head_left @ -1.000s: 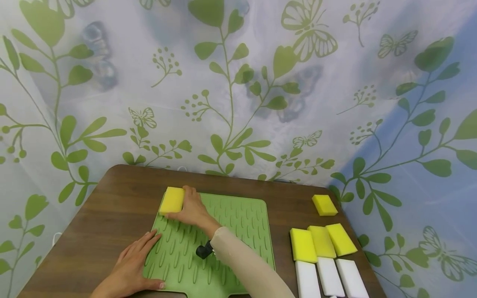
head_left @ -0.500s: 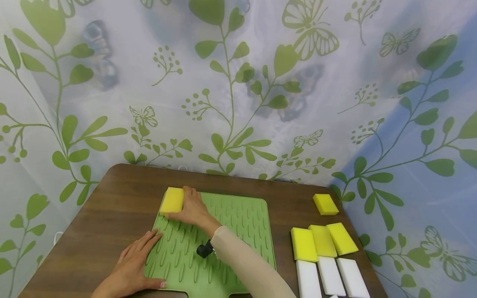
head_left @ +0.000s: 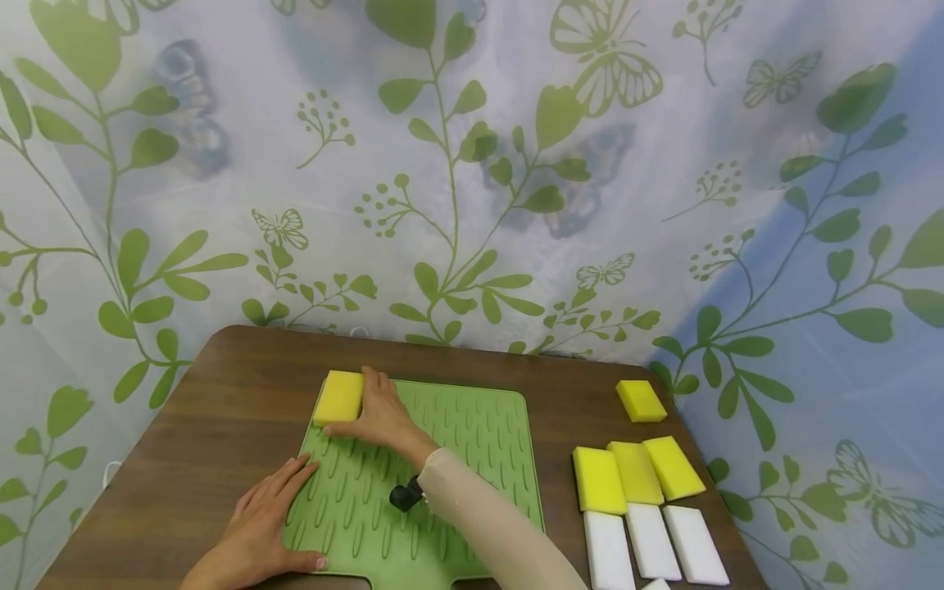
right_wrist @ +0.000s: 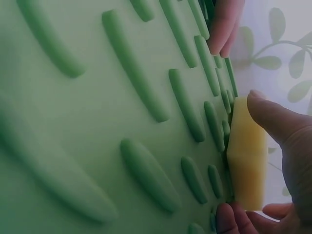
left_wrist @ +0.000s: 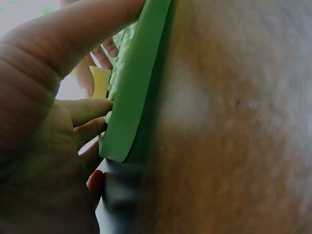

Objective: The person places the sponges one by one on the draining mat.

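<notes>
A dark wooden table (head_left: 221, 410) stands against a pale curtain (head_left: 472, 164) printed with green leaves and butterflies; blurred grey shapes behind the curtain cannot be identified. The table's near edge and right corner are cut off by the head view.

On the table lies a green ridged mat (head_left: 472, 442), its near edge partly hidden by the person's forearms. A small black object (head_left: 406, 496) at the right wrist is mostly hidden by the beige sleeve (head_left: 487, 524); it may be the wrist camera mount.

The right hand (head_left: 379, 414) reaches across the mat to its far left corner and grips a yellow sponge (head_left: 339, 397) there, thumb along the near side and fingers over the right edge. In the right wrist view the sponge sits on the mat's ridges, pinched between thumb and fingertips.

The left hand (head_left: 265, 516) lies flat with fingers straight, pressing the mat's near left edge, holding nothing. The left wrist view is blurred and close, showing little beyond palm, mat edge and tabletop.

To the right of the mat, on bare table, three yellow sponges (head_left: 634, 475) lie side by side, touching. Just below them are three white sponges (head_left: 652, 545), cut off at the bottom. One lone yellow sponge (head_left: 640, 401) lies apart, farther back near the table's right edge.
</notes>
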`<state>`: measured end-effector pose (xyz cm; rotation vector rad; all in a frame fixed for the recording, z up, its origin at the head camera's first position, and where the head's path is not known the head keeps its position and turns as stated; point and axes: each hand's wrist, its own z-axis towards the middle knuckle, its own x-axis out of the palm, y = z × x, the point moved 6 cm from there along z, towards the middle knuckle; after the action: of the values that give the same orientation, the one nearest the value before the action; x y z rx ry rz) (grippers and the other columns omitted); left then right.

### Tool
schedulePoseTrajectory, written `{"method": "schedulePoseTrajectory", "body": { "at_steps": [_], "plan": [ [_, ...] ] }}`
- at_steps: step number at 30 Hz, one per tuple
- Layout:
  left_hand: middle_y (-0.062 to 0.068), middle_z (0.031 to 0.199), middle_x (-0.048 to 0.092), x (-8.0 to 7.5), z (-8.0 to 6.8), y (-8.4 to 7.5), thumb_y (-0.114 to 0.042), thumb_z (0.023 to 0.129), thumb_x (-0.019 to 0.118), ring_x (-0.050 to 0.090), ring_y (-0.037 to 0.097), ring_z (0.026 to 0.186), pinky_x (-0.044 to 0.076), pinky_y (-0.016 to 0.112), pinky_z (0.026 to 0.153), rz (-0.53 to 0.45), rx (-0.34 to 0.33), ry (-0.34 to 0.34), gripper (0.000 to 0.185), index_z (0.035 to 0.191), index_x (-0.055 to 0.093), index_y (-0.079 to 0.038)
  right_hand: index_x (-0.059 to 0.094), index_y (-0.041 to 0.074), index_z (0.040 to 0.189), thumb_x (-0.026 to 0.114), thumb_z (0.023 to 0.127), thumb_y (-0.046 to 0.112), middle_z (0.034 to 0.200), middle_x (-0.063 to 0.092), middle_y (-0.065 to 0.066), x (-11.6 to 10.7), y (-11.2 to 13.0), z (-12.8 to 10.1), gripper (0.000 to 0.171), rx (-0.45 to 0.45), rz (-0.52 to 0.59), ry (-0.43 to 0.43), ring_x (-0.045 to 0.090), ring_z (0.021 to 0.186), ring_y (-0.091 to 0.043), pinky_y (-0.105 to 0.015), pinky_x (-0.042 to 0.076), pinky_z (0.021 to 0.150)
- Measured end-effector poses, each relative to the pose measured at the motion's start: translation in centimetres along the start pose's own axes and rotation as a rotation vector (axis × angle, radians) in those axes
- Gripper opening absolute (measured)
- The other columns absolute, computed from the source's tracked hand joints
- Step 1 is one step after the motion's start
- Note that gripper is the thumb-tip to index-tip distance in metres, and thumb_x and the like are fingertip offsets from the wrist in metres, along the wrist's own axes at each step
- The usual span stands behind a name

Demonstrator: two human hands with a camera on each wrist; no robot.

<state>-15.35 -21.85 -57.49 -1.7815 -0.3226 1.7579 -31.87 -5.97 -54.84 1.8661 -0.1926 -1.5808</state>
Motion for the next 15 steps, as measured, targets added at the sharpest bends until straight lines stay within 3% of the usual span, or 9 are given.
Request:
{"method": "schedulePoseTrajectory", "body": {
  "at_steps": [7, 15],
  "plan": [
    [0.018, 0.174, 0.034, 0.0, -0.3, -0.4, -0.067, 0.065, 0.096, 0.040, 0.051, 0.153, 0.036, 0.078, 0.104, 0.014, -0.009, 0.033, 0.126, 0.165, 0.041, -0.014, 0.019, 0.022, 0.173, 0.086, 0.083, 0.066, 0.173, 0.035, -0.009, -0.3, -0.9, -0.8, 0.121, 0.028, 0.061, 0.024, 0.044, 0.158, -0.029, -0.050, 0.049, 0.122],
    [0.017, 0.174, 0.033, 0.1, -0.2, -0.4, -0.068, 0.064, 0.096, 0.039, 0.052, 0.153, 0.035, 0.078, 0.104, -0.003, -0.012, 0.035, 0.128, 0.166, 0.039, -0.015, 0.022, 0.025, 0.173, 0.085, 0.084, 0.067, 0.176, 0.032, -0.007, -1.9, -2.7, -1.5, 0.116, 0.023, 0.114, 0.005, 0.043, 0.159, -0.031, -0.055, 0.047, 0.121]
  ]
}}
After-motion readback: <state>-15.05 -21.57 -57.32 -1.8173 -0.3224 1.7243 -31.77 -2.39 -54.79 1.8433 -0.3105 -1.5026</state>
